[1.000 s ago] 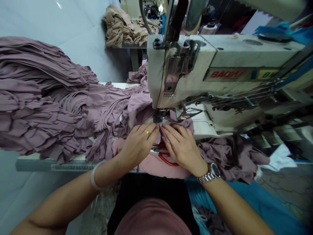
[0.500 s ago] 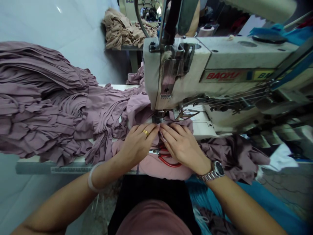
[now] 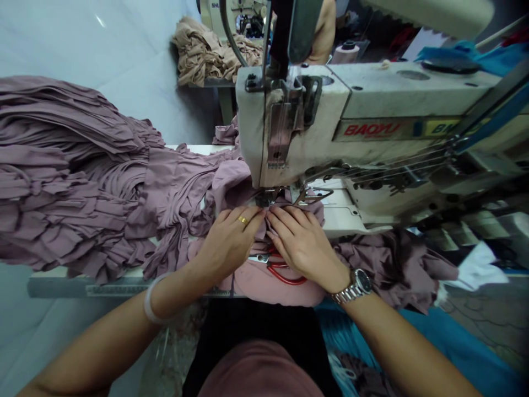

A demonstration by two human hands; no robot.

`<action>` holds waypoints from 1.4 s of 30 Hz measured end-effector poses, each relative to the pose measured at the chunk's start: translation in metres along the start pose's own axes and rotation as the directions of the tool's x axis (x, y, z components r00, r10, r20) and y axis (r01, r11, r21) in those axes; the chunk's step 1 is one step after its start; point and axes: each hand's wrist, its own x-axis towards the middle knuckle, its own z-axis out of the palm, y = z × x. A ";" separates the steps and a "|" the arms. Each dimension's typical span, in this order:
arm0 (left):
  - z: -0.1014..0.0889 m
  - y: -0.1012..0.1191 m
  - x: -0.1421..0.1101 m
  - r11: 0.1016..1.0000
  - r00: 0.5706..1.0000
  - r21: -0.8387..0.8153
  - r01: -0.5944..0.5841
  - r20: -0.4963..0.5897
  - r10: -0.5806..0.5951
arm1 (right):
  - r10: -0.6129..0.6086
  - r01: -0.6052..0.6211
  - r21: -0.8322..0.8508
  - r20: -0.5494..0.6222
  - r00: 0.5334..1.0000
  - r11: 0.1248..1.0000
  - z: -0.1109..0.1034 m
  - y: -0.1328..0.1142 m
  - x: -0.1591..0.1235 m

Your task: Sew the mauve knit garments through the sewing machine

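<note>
My left hand (image 3: pixel 231 237), with a gold ring, and my right hand (image 3: pixel 303 242) meet fingertip to fingertip just in front of the presser foot (image 3: pixel 264 198). Between them they hold the edge of a mauve fabric piece (image 3: pixel 232 177), pinched and pressed down. Part of that piece lies under the foot of the sewing machine (image 3: pixel 297 157); the needles are hard to make out. Red-handled scissors (image 3: pixel 285 274) rest on a pink cloth pad (image 3: pixel 273 289), partly covered by my right hand.
Stacked mauve pieces (image 3: pixel 70 182) fill the left of the table. Darker mauve cloth (image 3: pixel 388 264) bunches at the right, above blue cloth (image 3: pixel 450 342). Behind stand a beige fabric pile (image 3: pixel 202 52), a thread cone (image 3: pixel 345 54) and another person's arm (image 3: pixel 324 33).
Both hands stay at the presser foot holding the fabric, with only slight finger movement. The view has shifted a little, and more of the other person's arm shows behind the machine.
</note>
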 end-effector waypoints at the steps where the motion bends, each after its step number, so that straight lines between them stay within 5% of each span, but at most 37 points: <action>1: 0.000 0.000 0.001 1.000 1.000 0.006 -0.001 -0.002 0.001 | 0.010 -0.010 0.001 0.006 1.000 1.000 0.000 0.000 0.001; 7: 0.000 -0.006 0.003 0.998 0.999 -0.052 -0.037 -0.035 0.035 | 0.025 -0.024 -0.025 0.027 0.999 0.999 0.006 0.002 0.003; 16: 0.000 -0.017 -0.003 0.968 0.966 -0.153 -0.200 -0.195 0.169 | -0.054 0.074 0.119 -0.167 0.985 0.990 0.011 0.001 -0.005; 31: 0.003 -0.019 0.011 0.980 0.982 -0.169 -0.102 -0.173 0.073 | 0.087 -0.067 0.187 -0.103 0.991 0.980 0.011 0.007 0.011; 42: 0.006 -0.019 0.009 0.985 0.979 -0.133 -0.106 -0.185 0.080 | 0.034 -0.029 0.082 -0.053 0.998 0.996 0.010 0.008 0.009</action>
